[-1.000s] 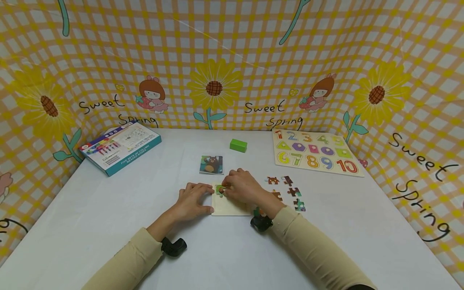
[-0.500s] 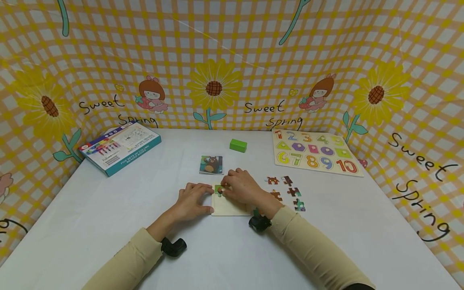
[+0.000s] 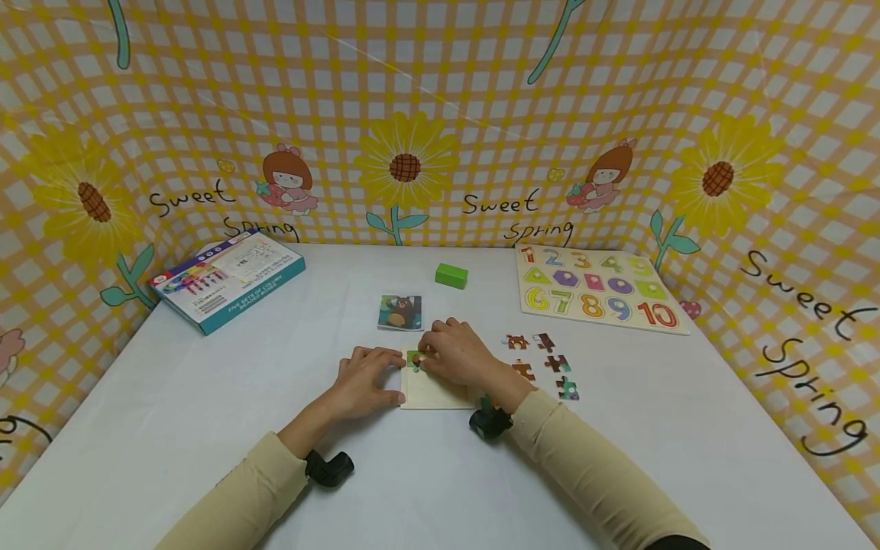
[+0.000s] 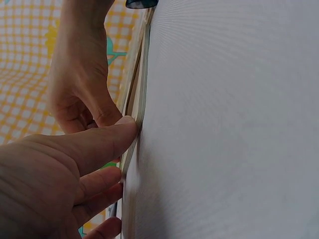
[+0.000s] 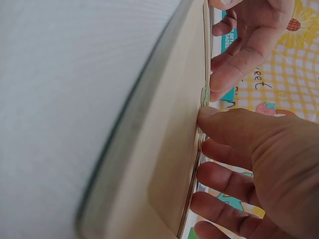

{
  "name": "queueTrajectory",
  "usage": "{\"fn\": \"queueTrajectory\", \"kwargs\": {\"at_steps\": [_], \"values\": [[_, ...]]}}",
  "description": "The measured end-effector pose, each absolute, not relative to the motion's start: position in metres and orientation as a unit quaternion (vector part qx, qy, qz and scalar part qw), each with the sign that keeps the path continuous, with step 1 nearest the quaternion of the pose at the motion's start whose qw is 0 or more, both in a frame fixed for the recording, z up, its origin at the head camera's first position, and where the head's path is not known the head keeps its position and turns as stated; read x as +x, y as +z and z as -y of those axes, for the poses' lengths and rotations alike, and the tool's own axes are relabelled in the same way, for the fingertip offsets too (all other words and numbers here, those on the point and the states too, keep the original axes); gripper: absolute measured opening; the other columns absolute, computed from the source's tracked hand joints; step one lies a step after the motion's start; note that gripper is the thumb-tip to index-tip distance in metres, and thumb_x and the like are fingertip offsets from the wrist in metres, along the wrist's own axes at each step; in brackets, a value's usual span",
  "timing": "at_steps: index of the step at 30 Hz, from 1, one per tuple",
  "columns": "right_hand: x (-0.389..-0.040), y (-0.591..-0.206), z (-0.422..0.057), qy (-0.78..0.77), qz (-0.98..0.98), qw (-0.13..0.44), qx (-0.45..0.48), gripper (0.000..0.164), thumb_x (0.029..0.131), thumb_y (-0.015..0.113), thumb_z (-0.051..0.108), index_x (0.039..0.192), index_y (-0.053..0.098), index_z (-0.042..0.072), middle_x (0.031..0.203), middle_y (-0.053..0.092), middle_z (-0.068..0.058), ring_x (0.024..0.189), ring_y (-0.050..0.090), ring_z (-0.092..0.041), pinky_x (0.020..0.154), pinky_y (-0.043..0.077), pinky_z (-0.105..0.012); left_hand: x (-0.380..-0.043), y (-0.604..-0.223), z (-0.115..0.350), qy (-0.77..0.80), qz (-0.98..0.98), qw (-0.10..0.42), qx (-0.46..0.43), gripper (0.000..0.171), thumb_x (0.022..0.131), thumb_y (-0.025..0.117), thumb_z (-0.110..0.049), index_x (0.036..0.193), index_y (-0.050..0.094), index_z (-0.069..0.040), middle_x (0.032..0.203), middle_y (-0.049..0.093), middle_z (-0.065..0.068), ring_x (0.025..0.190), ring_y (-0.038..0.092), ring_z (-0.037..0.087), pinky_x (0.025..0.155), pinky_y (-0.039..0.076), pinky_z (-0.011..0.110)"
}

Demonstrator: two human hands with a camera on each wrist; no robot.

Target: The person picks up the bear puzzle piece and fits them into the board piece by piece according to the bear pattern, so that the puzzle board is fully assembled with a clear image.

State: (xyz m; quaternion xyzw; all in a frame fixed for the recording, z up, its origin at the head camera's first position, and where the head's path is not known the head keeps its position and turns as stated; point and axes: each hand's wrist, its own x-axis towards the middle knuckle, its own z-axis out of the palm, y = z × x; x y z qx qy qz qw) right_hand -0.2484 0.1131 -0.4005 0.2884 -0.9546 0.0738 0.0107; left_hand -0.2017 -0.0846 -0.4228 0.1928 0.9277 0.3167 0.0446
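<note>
Puzzle piece is at far left corner of tray. Probably light, stiff, thin; best held by edges. Right hand pinches it; can't tell if it's flat. Left hand: fingers spread, touching tray's left edge.

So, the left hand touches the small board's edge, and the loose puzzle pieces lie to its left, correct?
Almost: the left hand touches the edge of the small board, but in the head view the loose puzzle pieces lie to its right.
</note>
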Motion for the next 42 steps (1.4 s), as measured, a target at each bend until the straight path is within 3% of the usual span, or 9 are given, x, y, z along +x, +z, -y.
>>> {"fn": "queueTrajectory", "kwargs": {"at_steps": [11,26,31,42], "values": [[-0.247,-0.399,-0.114,0.083,0.954,0.008,0.288,0.025,0.083,0.07,0.031,0.102,0.071,0.016,0.094,0.062,0.0,0.086,0.049,-0.018,0.077,0.041,-0.036,-0.202,-0.424,0.085,0.322,-0.925,0.042,0.198,0.048,0.077,0.076,-0.027,0.121,0.06,-0.015,0.136,0.053,0.002,0.119,0.038,0.027,0.093,0.026,0.05],[-0.24,-0.388,-0.121,0.117,0.956,-0.011,0.268,0.033,0.081,0.072,0.031,0.109,0.069,0.014,0.104,0.064,-0.003,0.096,0.051,-0.022,0.087,0.042,-0.04,-0.202,-0.424,0.085,0.32,-0.926,0.042,0.197,0.048,0.077,0.076,-0.027,0.12,0.06,-0.015,0.136,0.053,0.001,0.12,0.038,0.027,0.092,0.026,0.049],[-0.238,-0.381,-0.13,0.144,0.956,-0.02,0.254,0.035,0.082,0.071,0.03,0.112,0.068,0.012,0.106,0.064,-0.005,0.1,0.051,-0.024,0.092,0.04,-0.042,-0.202,-0.424,0.086,0.319,-0.926,0.041,0.198,0.048,0.077,0.076,-0.027,0.121,0.06,-0.016,0.136,0.053,0.001,0.119,0.038,0.027,0.091,0.026,0.048],[-0.236,-0.374,-0.164,0.197,0.95,-0.009,0.241,0.037,0.084,0.069,0.029,0.115,0.066,0.009,0.109,0.063,-0.008,0.104,0.05,-0.026,0.09,0.041,-0.044,-0.201,-0.424,0.086,0.325,-0.924,0.041,0.199,0.049,0.076,0.076,-0.026,0.121,0.06,-0.015,0.137,0.052,0.002,0.12,0.037,0.027,0.092,0.026,0.049]]}}
